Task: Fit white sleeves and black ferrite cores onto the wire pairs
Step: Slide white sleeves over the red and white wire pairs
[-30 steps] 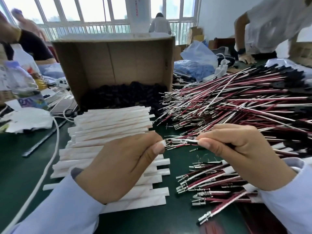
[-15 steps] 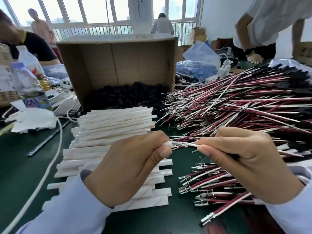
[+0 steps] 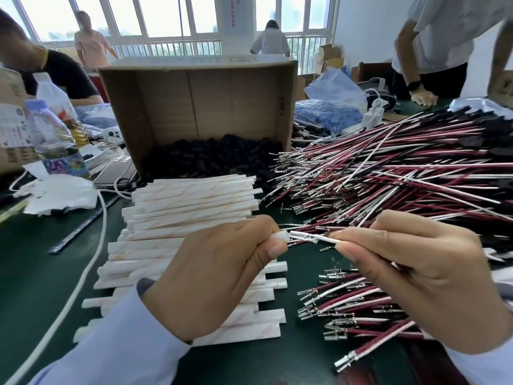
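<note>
The sleeving step is in hand. The left hand (image 3: 222,273) pinches the end of a flat white fabric sleeve (image 3: 281,237) between thumb and fingers. The right hand (image 3: 410,282) grips a thin red-and-white wire pair (image 3: 313,238) just behind its metal terminals, whose tips sit at the sleeve's mouth. Both hands are held above the dark green desk (image 3: 41,273), between the stack of spare white sleeves (image 3: 194,207) and the loose heap of red and white wires (image 3: 388,176). Next, both terminals probably need to enter the opening together and be pushed through. The small black ferrite cores (image 3: 211,157) wait in the open brown cardboard box (image 3: 194,107) behind.
</note>
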Demonstrator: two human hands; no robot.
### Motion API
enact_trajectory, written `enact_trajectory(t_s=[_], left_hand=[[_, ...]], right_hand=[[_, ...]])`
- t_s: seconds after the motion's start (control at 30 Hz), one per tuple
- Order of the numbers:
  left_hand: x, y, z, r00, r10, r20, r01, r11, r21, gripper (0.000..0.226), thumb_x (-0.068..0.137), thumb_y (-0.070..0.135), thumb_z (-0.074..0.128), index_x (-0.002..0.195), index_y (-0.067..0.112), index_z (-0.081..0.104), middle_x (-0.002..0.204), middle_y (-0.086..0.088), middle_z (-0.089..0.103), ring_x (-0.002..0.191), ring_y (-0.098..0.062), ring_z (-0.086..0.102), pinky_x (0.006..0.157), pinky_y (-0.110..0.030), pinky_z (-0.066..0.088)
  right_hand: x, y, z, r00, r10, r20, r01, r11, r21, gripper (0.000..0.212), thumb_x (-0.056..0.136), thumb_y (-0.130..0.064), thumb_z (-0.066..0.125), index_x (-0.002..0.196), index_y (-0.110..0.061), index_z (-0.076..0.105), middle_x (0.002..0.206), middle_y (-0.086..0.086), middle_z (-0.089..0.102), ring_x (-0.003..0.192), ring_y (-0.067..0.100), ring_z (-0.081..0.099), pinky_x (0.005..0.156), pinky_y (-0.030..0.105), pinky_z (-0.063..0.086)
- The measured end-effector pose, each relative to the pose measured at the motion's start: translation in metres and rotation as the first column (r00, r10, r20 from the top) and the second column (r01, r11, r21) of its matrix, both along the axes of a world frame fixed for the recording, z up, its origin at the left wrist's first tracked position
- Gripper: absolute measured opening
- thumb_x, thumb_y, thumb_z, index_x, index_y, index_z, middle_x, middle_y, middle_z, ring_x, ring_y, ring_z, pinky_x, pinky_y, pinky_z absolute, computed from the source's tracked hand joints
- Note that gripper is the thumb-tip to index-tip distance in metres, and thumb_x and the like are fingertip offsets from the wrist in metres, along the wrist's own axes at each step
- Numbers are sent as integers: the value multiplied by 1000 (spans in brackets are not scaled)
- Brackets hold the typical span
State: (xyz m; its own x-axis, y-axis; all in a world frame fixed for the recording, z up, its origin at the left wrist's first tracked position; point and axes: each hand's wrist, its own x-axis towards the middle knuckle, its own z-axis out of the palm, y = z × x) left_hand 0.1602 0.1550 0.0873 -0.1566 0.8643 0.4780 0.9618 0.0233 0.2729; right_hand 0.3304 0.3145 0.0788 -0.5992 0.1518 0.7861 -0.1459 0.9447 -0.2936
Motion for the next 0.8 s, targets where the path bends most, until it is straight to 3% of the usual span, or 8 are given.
enact_trajectory(t_s=[0.23, 0.33, 0.4, 0.5, 0.57, 0.63, 0.73, 0.8], left_hand=[[3, -2, 4, 999, -33, 6, 33, 999, -13, 35, 99, 47, 23, 81, 27, 45, 64, 12, 42, 60, -9, 43, 54, -30, 38], [4, -4, 5, 989, 25, -144, -36, 997, -75, 35, 99, 45, 24, 81, 25, 47, 63, 14, 38, 55, -8, 38, 46, -28, 38], [8, -5, 5, 972, 48, -231, -82, 987, -138, 35, 99, 44, 24, 78, 25, 44, 61, 13, 36, 51, -9, 36, 41, -27, 35], [17, -2, -4, 968, 14, -250, -66, 977, -202, 36, 99, 45, 22, 76, 25, 40, 58, 11, 39, 48, -11, 39, 39, -27, 35], [21, 1, -10, 974, 12, -228, -69, 967, -244, 36, 98, 50, 15, 76, 29, 34, 58, 9, 40, 49, -10, 40, 43, -29, 37], [12, 3, -8, 977, 82, -198, -128, 964, -232, 44, 90, 61, -3, 76, 32, 27, 60, 8, 42, 55, -10, 40, 55, -29, 39], [-14, 0, -1, 952, 248, -181, -286, 931, -226, 49, 84, 62, -8, 75, 30, 29, 65, 7, 46, 60, -9, 42, 65, -28, 39], [-12, 4, -1, 942, 222, -251, -289, 916, -277, 50, 80, 61, -9, 79, 29, 29, 67, 8, 45, 65, -11, 43, 67, -29, 40]], right_hand=[[-1, 1, 0, 996, 46, 75, -42, 998, -55, 17, 86, -26, 63, 91, -15, 75, 62, -5, 54, 53, 6, 50, 51, 14, 38], [-4, 2, 0, 982, 47, 185, -38, 998, -52, 23, 89, -32, 59, 89, -18, 77, 59, -5, 54, 51, 9, 51, 47, 18, 39], [-8, 1, 1, 964, 68, 257, -55, 997, -61, 24, 89, -35, 57, 86, -21, 77, 59, -10, 53, 51, 6, 50, 49, 14, 36], [-16, -6, -6, 923, 152, 353, -102, 982, -156, 25, 91, -38, 55, 86, -24, 74, 64, -13, 59, 61, 5, 58, 54, 17, 43], [-18, -8, -6, 890, 209, 405, -100, 956, -275, 23, 92, -43, 54, 98, -27, 69, 69, -9, 62, 63, 10, 59, 57, 22, 47], [-13, 6, 0, 848, 227, 479, -67, 942, -328, 28, 93, -47, 51, 116, -34, 58, 73, -8, 60, 60, 7, 55, 54, 14, 41], [4, 41, 21, 800, 97, 592, 76, 963, -259, 18, 88, -37, 56, 101, -31, 67, 76, -5, 63, 65, 11, 56, 60, 22, 44], [7, 49, 25, 766, 47, 641, 90, 980, -180, 12, 90, -23, 61, 92, -23, 73, 76, -5, 65, 73, 9, 57, 68, 23, 45]])
